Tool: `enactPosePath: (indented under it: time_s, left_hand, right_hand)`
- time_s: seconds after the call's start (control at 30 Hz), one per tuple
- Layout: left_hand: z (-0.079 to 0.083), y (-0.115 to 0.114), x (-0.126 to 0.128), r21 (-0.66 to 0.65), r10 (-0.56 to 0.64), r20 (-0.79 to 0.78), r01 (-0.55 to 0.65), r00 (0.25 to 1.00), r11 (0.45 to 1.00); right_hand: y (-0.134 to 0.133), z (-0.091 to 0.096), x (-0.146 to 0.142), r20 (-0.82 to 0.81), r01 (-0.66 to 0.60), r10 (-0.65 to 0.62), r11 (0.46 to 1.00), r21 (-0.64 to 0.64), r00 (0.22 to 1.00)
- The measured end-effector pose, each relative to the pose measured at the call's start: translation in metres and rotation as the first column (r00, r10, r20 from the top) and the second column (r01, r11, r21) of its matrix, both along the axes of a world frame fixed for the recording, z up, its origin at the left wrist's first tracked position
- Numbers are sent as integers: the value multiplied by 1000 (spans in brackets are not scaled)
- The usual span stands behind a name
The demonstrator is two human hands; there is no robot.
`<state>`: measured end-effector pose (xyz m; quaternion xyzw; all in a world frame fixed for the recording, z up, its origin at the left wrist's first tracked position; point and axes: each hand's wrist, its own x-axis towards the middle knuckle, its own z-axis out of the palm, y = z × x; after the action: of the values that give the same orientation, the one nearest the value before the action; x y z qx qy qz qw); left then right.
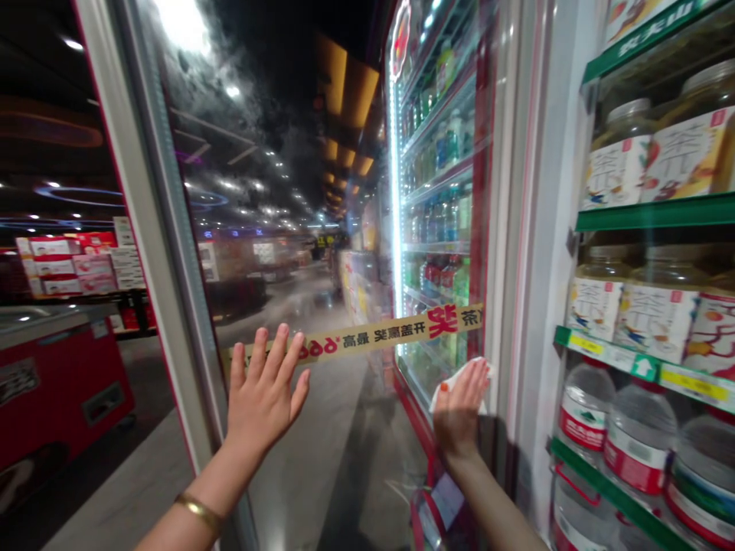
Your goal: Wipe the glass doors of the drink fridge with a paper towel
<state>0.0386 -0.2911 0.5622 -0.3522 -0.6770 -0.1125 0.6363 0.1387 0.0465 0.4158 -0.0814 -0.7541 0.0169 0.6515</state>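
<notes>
Left hand (pixel 264 398) lay flat against the glass cooler door (pixel 338 252), grip wide, fingers spread over the end of a yellow printed strip (pixel 367 340); a gold bangle (pixel 199 513) circled the wrist. Right hand (pixel 458 405) pressed a white cloth (pixel 459 381) to the same glass, grip narrow, holding the cloth. Nearby, jars (pixel 617 153) and water bottles (pixel 640 436) stood on green-edged shelves (pixel 660 214).

The yellow strip (pixel 373 339) on the glass cooler door (pixel 269 191) read "开盖赢奖 最高" beside a large red "奖"; the green shelf edge (pixel 646 38) read "农夫山".
</notes>
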Motion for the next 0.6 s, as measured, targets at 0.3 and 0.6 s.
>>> enactPosePath:
  time_s: [0.3, 0.6]
  left_hand:
    - [1, 0, 2, 2, -1, 8, 1, 1000, 1000]
    - [0, 4, 2, 9, 40, -15, -40, 999, 999]
  right_hand:
    - [-7, 17, 13, -125, 77, -59, 986, 145, 990]
    - [-58, 35, -2, 90, -144, 114, 838, 526, 989]
